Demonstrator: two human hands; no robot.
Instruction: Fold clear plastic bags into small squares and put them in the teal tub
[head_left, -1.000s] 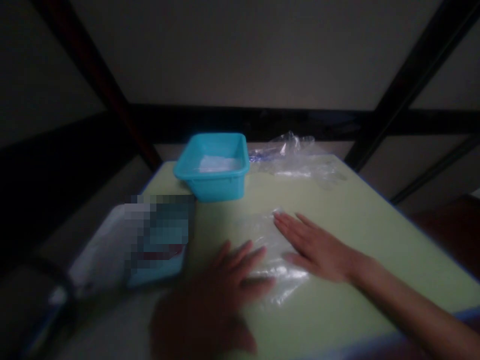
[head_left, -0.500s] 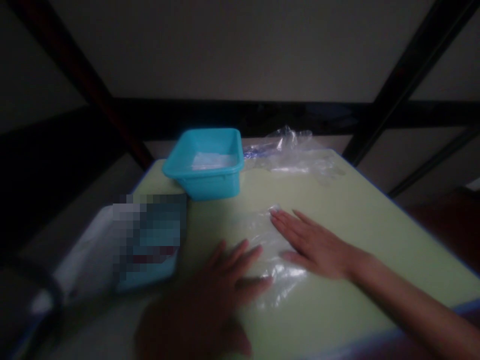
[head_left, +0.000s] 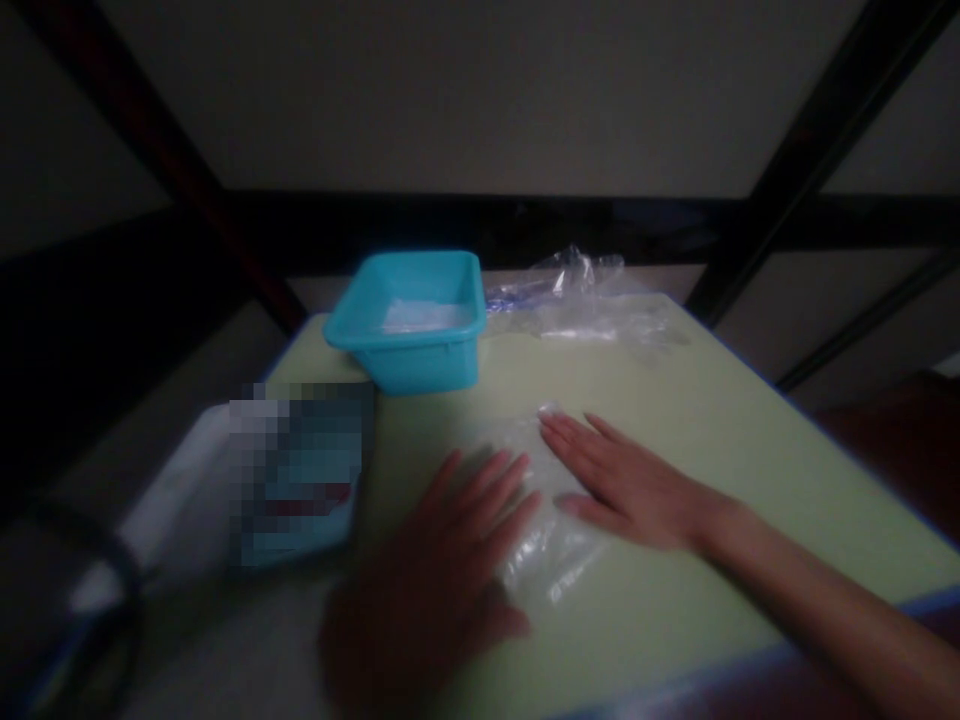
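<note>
Lying between the spread left grip [head_left: 446, 570] and flat, unclenched right grip [head_left: 637, 487], clear plastic [head_left: 541, 550] reaches beneath the latter.

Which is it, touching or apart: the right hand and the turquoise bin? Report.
Apart. The head view shows yellowish-green tabletop in the gap between the right hand and the turquoise bin.

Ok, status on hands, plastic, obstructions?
Right hand flat at right edge of clear plastic. Left hand spread over its left side, contact unclear. Turquoise bin, crumpled plastic beyond, both apart.
</note>
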